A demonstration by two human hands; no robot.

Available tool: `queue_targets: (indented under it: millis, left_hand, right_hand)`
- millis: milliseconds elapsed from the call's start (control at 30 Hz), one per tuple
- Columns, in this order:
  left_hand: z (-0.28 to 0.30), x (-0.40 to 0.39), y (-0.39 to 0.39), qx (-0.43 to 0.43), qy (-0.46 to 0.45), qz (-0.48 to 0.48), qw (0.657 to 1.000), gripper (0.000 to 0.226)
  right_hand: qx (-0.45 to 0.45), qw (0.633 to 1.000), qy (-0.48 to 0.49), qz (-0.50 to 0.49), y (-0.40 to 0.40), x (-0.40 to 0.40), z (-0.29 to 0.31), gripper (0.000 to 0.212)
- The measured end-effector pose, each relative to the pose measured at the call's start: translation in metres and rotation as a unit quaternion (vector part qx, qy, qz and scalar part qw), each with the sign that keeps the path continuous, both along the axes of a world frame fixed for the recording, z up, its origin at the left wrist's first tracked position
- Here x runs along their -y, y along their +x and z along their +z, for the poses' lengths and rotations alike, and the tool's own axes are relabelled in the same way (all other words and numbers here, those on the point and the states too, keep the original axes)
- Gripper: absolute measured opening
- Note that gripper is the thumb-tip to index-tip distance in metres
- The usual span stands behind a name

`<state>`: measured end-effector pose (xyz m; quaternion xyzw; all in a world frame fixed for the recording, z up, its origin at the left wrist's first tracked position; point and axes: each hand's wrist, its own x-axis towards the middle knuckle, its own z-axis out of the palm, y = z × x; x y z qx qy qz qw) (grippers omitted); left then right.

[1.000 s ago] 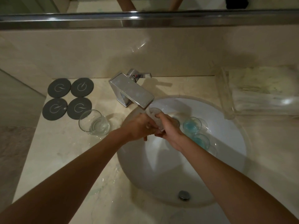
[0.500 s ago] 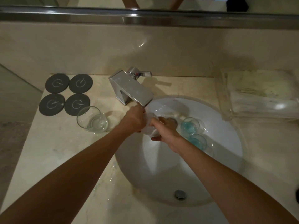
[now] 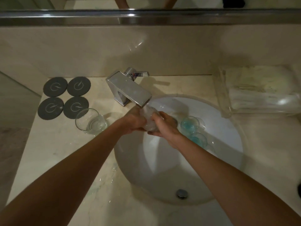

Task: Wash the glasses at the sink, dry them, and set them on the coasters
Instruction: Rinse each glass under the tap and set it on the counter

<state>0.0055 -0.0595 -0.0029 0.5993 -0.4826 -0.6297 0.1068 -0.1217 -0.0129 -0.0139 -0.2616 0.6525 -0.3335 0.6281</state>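
Note:
Under the chrome faucet (image 3: 128, 90), water runs onto a clear glass (image 3: 149, 119) that both hands hold over the white sink (image 3: 226, 141). My left hand (image 3: 132, 122) grips it from the left and my right hand (image 3: 162, 123) wraps it from the right, so most of the glass is hidden. Two glasses with blue liquid (image 3: 189, 124) (image 3: 197, 139) lie in the basin to the right. Another clear glass (image 3: 89, 121) stands upright on the counter beside several dark round coasters (image 3: 64, 97).
A clear tray with folded towels (image 3: 263, 93) sits at the back right of the marble counter (image 3: 48, 160). The drain plug (image 3: 182, 193) is at the basin's near side. A mirror ledge (image 3: 146, 18) runs along the wall above.
The glass and both hands shifted slightly up under the spout, my left hand closing further round it. The view itself moved a little.

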Motion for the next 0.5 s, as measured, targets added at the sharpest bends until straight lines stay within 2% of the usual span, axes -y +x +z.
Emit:
queue_targets:
  millis: [67,100,133,200,333,500]
  left_hand:
    - [0.008,0.008,-0.005,0.215,-0.079,-0.135,0.964,0.030]
    - [0.013,0.011,-0.007,0.271,-0.107,-0.174,0.941,0.034]
    - [0.018,0.012,-0.008,0.280,-0.114,-0.193,0.934,0.036]
    - [0.024,0.010,-0.010,0.267,-0.090,-0.186,0.941,0.036]
    - [0.015,0.006,-0.004,0.165,-0.044,-0.062,0.983,0.040]
    - [0.008,-0.005,-0.006,0.034,-0.004,0.068,0.997,0.036]
  right_hand:
    - [0.009,0.997,0.036,0.067,-0.004,0.000,0.002,0.033]
    - [0.016,0.995,0.046,0.086,-0.004,0.000,0.002,0.037]
    - [0.023,0.994,0.049,0.090,-0.004,-0.001,0.001,0.039]
    - [0.020,0.996,0.041,0.071,-0.003,-0.001,-0.004,0.036]
    - [0.022,0.998,0.037,-0.038,-0.002,0.000,-0.010,0.048]
    - [-0.016,0.997,-0.005,-0.076,0.004,-0.002,-0.011,0.044]
